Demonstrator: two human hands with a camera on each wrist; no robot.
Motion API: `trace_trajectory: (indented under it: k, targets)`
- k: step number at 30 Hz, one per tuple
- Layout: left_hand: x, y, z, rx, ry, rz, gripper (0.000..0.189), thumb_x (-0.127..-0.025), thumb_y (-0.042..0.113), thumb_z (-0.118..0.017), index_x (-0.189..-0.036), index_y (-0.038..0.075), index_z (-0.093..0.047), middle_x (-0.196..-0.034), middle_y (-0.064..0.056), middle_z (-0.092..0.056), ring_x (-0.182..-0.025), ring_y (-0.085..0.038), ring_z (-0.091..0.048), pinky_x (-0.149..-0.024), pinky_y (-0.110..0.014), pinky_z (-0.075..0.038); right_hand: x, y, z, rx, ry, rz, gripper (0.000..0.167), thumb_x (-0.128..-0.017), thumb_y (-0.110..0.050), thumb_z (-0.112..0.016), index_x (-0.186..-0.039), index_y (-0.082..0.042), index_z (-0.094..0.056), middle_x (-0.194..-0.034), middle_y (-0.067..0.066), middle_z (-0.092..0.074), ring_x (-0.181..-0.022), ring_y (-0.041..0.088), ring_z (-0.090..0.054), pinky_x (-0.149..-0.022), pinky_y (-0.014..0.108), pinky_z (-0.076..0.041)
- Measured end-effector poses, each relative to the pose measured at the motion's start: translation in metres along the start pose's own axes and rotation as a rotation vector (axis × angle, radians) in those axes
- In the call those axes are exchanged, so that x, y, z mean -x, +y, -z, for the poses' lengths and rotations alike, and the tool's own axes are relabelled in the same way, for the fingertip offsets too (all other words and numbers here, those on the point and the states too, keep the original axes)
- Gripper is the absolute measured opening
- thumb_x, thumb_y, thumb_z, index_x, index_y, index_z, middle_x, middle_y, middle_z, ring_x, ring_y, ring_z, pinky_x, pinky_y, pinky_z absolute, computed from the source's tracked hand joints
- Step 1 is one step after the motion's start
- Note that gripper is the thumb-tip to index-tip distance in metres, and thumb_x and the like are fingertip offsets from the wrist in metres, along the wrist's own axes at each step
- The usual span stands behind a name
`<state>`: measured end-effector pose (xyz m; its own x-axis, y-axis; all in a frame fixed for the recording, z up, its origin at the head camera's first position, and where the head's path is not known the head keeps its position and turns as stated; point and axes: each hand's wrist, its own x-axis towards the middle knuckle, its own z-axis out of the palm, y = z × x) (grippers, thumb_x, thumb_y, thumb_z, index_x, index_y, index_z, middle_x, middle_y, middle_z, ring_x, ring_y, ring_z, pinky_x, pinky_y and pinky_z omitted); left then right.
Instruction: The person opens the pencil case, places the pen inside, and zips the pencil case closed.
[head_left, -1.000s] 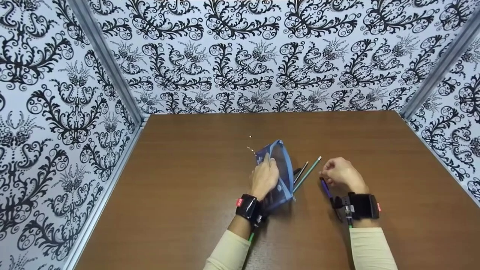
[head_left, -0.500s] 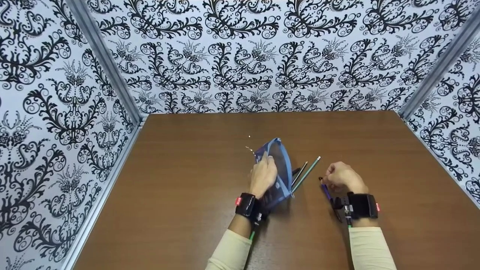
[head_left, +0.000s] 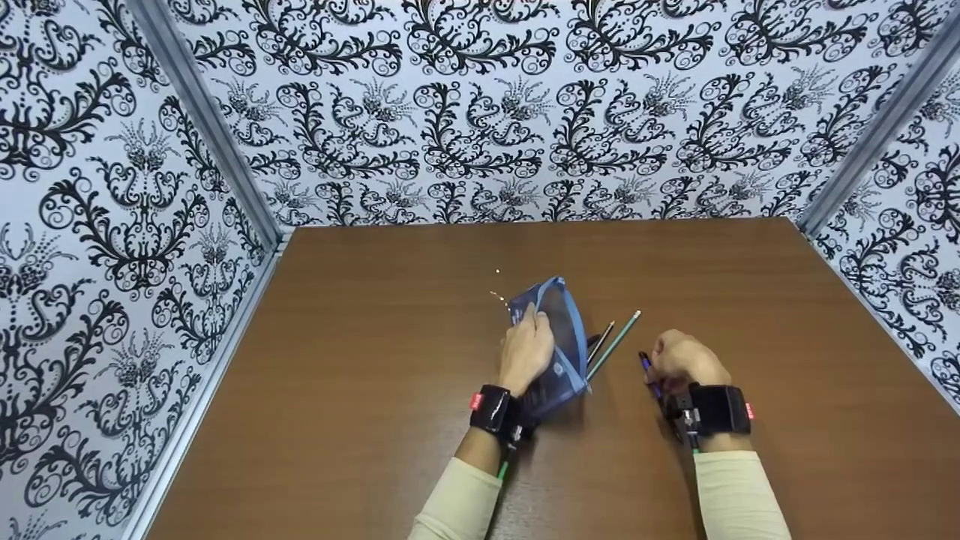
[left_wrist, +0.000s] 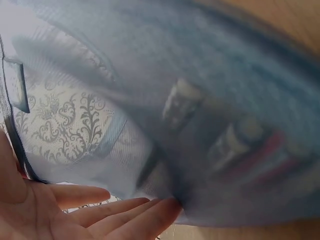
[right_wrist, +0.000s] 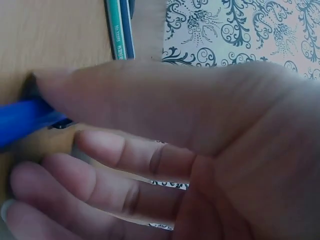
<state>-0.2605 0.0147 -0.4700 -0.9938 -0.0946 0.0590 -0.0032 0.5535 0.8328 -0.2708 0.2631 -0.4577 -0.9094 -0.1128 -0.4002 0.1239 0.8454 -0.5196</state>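
Note:
A see-through blue mesh pencil pouch (head_left: pixel 551 375) is tilted with its zipped mouth spread. My left hand (head_left: pixel 525 352) grips its near edge. Through the mesh, the left wrist view shows blurred whitish and pink items (left_wrist: pixel 182 105). My right hand (head_left: pixel 690 364) is at a blue pen (head_left: pixel 645 361) to the pouch's right. In the right wrist view the thumb overlaps the dark end of the blue pen (right_wrist: pixel 22 120), and curled fingers lie below it. Right of the pouch lie a teal pencil (head_left: pixel 619 341) and a black pencil (head_left: pixel 601 341), their lower ends hidden behind it.
A dark object (head_left: pixel 594 340) shows beside the black pencil. Small bright specks (head_left: pixel 498 298) appear left of the pouch's far end. The brown table (head_left: pixel 360 360) is bounded by walls with black scroll patterns (head_left: pixel 480 112) at the back and both sides.
My right hand has moved slightly down toward me along the blue pen, which itself has hardly shifted. The left hand and pouch stay nearly still.

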Motion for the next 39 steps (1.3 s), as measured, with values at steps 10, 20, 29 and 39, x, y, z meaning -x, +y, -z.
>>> trace_trajectory:
  k: [10,20,29,39]
  targets:
    - [0.001,-0.001,0.0,-0.008,-0.023,0.0,0.054,-0.104,0.033,-0.032,-0.15,0.006,-0.043,-0.143,-0.018,-0.053,-0.129,-0.041,-0.052,-0.109,-0.052,-0.04,-0.003,0.001,0.0,-0.089,0.002,0.028,0.037,-0.085,-0.001,-0.061,-0.058,-0.016,-0.042,-0.059,0.0,-0.057,-0.053,0.013,-0.061,-0.051,0.027,-0.055]
    - [0.0,-0.002,0.001,0.008,-0.045,-0.008,0.054,-0.105,0.033,-0.031,-0.15,0.005,-0.043,-0.143,-0.019,-0.052,-0.13,-0.041,-0.051,-0.11,-0.053,-0.038,0.001,-0.001,0.006,-0.275,0.009,0.069,0.003,-0.091,-0.001,-0.055,-0.089,0.001,-0.055,-0.078,0.005,-0.059,-0.065,0.015,-0.061,-0.06,0.029,-0.058]
    - [0.0,-0.003,0.001,-0.037,-0.034,-0.015,0.054,-0.104,0.034,-0.031,-0.147,0.006,-0.047,-0.138,-0.021,-0.057,-0.125,-0.04,-0.056,-0.106,-0.051,-0.043,-0.001,-0.019,0.018,-0.443,0.017,0.066,0.029,-0.093,-0.005,-0.06,-0.115,0.012,-0.052,-0.087,0.008,-0.062,-0.071,0.013,-0.064,-0.068,0.028,-0.06]
    - [-0.001,-0.003,0.003,-0.019,-0.046,-0.005,0.054,-0.104,0.035,-0.031,-0.148,0.006,-0.045,-0.141,-0.02,-0.055,-0.128,-0.04,-0.054,-0.109,-0.05,-0.041,0.001,-0.039,0.02,-0.591,0.026,0.109,0.039,-0.096,-0.007,-0.056,-0.126,0.015,-0.047,-0.093,0.01,-0.066,-0.074,0.015,-0.067,-0.075,0.03,-0.06]
